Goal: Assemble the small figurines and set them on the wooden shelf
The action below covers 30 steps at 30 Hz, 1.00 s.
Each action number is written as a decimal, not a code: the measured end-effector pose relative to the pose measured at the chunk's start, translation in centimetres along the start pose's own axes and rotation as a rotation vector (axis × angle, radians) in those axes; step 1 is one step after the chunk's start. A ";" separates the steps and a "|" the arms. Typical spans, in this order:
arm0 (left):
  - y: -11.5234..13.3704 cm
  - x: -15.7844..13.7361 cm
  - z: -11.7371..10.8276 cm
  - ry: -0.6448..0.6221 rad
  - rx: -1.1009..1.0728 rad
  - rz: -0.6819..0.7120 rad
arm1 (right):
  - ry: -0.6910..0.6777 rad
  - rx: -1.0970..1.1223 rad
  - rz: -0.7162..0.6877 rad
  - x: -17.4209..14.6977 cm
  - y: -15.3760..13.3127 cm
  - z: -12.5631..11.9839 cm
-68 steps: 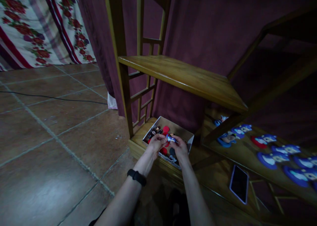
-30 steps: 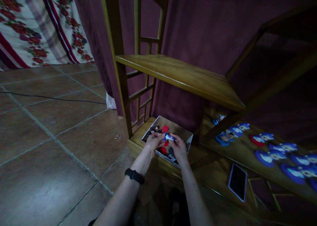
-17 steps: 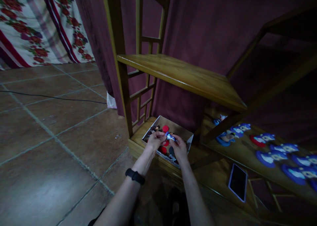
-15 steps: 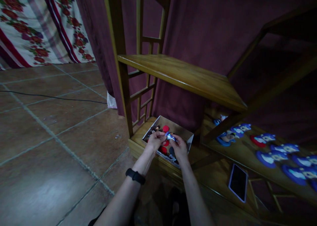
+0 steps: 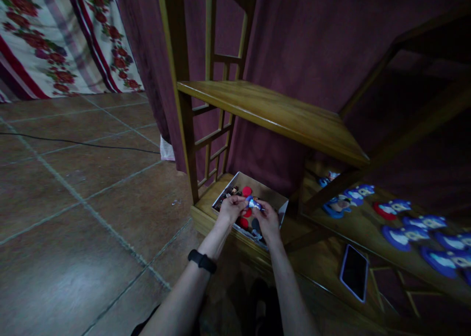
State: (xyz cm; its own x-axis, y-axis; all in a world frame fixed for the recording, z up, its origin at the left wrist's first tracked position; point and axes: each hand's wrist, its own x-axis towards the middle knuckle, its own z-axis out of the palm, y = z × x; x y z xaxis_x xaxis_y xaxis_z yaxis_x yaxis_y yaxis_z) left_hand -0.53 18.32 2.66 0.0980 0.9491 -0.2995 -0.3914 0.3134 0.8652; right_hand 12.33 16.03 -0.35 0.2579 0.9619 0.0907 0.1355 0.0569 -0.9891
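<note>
Over an open cardboard box [image 5: 275, 204], my left hand [image 5: 231, 211] and my right hand [image 5: 269, 219] come together on a small blue-and-white figurine [image 5: 253, 203]. The fingers of both hands are closed on it, the left from its left side and the right from its lower right. A purple-blue round part, like its base, shows at the figurine's upper left. Inside the box lie red discs [image 5: 247, 191], a dark disc [image 5: 255, 224] and small dark-haired figurines [image 5: 234, 191]. My hands hide part of the contents.
The box sits on the low board of a wooden shelf unit [image 5: 272, 108], beneath a higher board. Several blue-and-white figurines on round bases [image 5: 405, 235] stand to the right. A phone [image 5: 354, 272] lies nearer me. A black cable [image 5: 73, 142] crosses the tiled floor.
The view has shifted very slightly. Both hands stay over the box with the figurine between them, and nothing else has visibly moved.
</note>
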 end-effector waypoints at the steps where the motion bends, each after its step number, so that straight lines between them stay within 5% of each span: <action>1: 0.0 0.0 0.0 -0.001 0.002 -0.006 | 0.005 -0.011 -0.011 0.0 0.0 0.0; 11: -0.2 0.2 0.1 0.121 0.049 -0.051 | 0.018 0.040 0.021 -0.1 -0.3 0.0; 19: -0.2 -0.2 0.2 0.074 0.015 -0.089 | 0.028 0.460 0.246 -0.7 -1.3 -0.1; 25: -1.5 0.2 0.9 0.015 0.167 0.099 | 0.052 0.719 0.395 -0.5 -1.5 -0.1; 30: -1.6 -0.4 0.7 0.017 0.726 0.400 | 0.082 0.840 0.518 -0.5 -1.7 -0.2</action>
State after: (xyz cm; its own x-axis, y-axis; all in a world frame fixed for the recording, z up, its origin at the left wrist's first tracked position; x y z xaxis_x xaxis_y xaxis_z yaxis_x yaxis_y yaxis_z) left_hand 0.72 17.50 1.69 0.0608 0.9945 0.0853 0.2945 -0.0995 0.9504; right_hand 12.11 15.36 1.31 0.1634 0.9016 -0.4004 -0.7273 -0.1642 -0.6664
